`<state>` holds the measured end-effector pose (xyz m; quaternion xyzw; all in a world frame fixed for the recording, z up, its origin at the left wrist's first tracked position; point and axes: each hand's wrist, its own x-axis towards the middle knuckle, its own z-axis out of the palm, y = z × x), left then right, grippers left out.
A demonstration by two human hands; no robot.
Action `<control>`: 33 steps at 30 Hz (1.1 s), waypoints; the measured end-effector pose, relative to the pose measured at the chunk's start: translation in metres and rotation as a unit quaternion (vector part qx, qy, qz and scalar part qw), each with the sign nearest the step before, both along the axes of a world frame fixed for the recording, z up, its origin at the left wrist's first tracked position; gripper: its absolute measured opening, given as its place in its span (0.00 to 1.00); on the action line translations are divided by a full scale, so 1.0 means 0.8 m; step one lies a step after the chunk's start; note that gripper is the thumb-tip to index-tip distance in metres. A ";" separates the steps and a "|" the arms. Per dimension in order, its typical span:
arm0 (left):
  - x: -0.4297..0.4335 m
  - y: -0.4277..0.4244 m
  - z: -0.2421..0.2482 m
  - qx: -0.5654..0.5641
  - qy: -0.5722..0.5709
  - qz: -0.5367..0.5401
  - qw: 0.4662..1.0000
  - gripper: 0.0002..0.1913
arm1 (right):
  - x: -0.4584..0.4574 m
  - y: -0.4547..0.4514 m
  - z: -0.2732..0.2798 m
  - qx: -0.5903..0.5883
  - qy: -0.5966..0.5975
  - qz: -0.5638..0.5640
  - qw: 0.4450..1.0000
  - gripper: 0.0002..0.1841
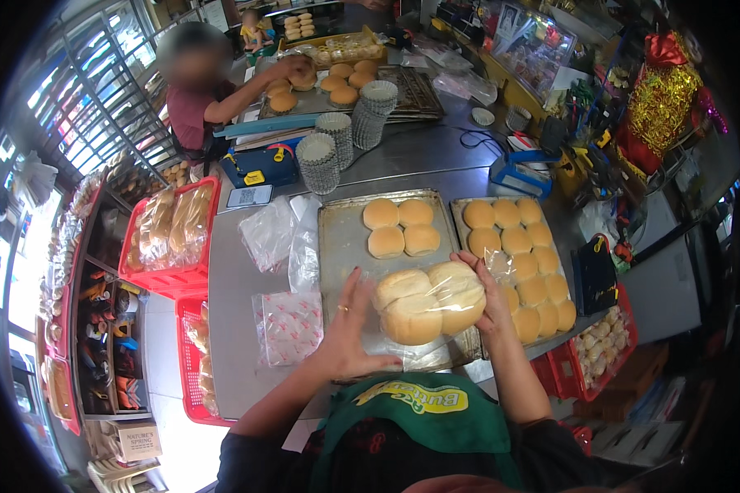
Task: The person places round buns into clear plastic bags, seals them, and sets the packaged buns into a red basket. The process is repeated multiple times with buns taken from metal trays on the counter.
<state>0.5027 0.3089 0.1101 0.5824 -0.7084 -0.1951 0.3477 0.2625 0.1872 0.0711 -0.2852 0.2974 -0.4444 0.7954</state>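
My right hand (490, 289) grips the right end of a clear plastic bag of bread buns (431, 302), held above the near part of a metal baking tray (345, 246). Beside the bag's left end, my left hand (351, 333) is spread, its thumb and fingers apart. Farther up that tray sit several golden buns (402, 228) in a block. A second tray (459, 206) to the right bears rows of buns (516, 240). Left of the trays lie clear plastic bags (270, 234) and a stack of printed wrappers (291, 328).
Stacks of fluted metal baking cups (318, 163) and a blue box (262, 167) stand beyond the trays. Red crates (166, 283) of bagged bread flank the table's left side. Across the table, a person (188, 117) handles buns. A blue tape dispenser (521, 175) stands at right.
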 end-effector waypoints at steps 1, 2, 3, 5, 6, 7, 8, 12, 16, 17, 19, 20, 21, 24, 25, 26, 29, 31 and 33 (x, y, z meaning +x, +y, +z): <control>0.001 -0.003 0.001 -0.126 -0.157 -0.045 0.979 0.34 | 0.000 0.001 -0.001 0.055 0.009 -0.028 0.998 0.29; 0.004 -0.003 0.002 -0.200 -0.254 -0.080 0.943 0.34 | 0.002 0.003 -0.003 0.040 -0.013 0.034 0.999 0.30; 0.003 -0.007 0.001 -0.242 -0.282 -0.110 0.922 0.34 | 0.008 0.006 -0.006 0.051 -0.020 0.064 0.996 0.30; -0.001 -0.010 -0.004 -0.193 -0.179 -0.096 0.960 0.37 | 0.016 0.009 -0.009 0.034 -0.008 0.088 0.995 0.31; -0.005 -0.012 -0.009 -0.094 -0.043 -0.051 0.993 0.38 | 0.018 0.009 -0.011 0.007 0.006 0.082 0.997 0.31; -0.009 -0.010 -0.013 0.020 0.101 0.002 0.995 0.40 | 0.017 0.009 -0.013 -0.034 -0.013 0.084 0.996 0.31; -0.013 -0.006 -0.017 0.017 0.102 -0.007 0.995 0.40 | 0.014 0.007 -0.015 -0.056 -0.004 0.084 0.995 0.32; -0.020 0.009 -0.024 0.032 0.125 -0.031 0.991 0.42 | -0.016 -0.002 -0.027 0.037 0.028 0.019 0.999 0.29; -0.019 0.001 -0.031 -0.191 -0.218 -0.175 0.941 0.44 | -0.019 0.008 -0.047 0.222 0.051 0.039 0.973 0.27; -0.021 -0.005 -0.033 -0.232 -0.287 -0.208 0.906 0.45 | -0.018 0.012 -0.050 0.170 0.022 0.051 0.984 0.27; -0.026 -0.015 -0.039 -0.046 -0.058 -0.144 0.987 0.44 | -0.016 0.020 -0.052 0.107 -0.022 0.056 0.992 0.27; -0.030 -0.016 -0.041 0.060 0.050 -0.098 0.992 0.44 | -0.020 0.023 -0.051 0.038 -0.019 0.049 0.998 0.28; -0.034 -0.017 -0.042 0.055 0.054 -0.101 0.992 0.42 | -0.025 0.025 -0.050 0.056 0.016 0.018 0.998 0.27; -0.046 -0.011 -0.036 0.033 0.058 -0.087 0.994 0.38 | -0.050 0.025 -0.047 0.025 0.008 -0.024 0.999 0.27; -0.049 -0.009 -0.031 0.025 0.059 -0.081 0.995 0.37 | -0.057 0.024 -0.048 0.080 0.032 -0.047 0.995 0.27; -0.048 -0.009 -0.026 0.018 0.026 -0.093 0.995 0.37 | -0.060 0.023 -0.050 0.116 0.024 -0.045 0.992 0.27; -0.047 -0.014 -0.013 -0.151 -0.290 -0.229 0.917 0.41 | -0.061 0.024 -0.057 0.163 0.027 0.017 0.986 0.26; -0.053 -0.023 -0.017 -0.217 -0.267 -0.235 0.909 0.43 | -0.058 0.027 -0.057 0.147 0.027 0.053 0.987 0.27; -0.067 -0.029 -0.029 -0.186 -0.170 -0.216 0.943 0.41 | -0.064 0.029 -0.050 0.100 0.019 0.057 0.993 0.28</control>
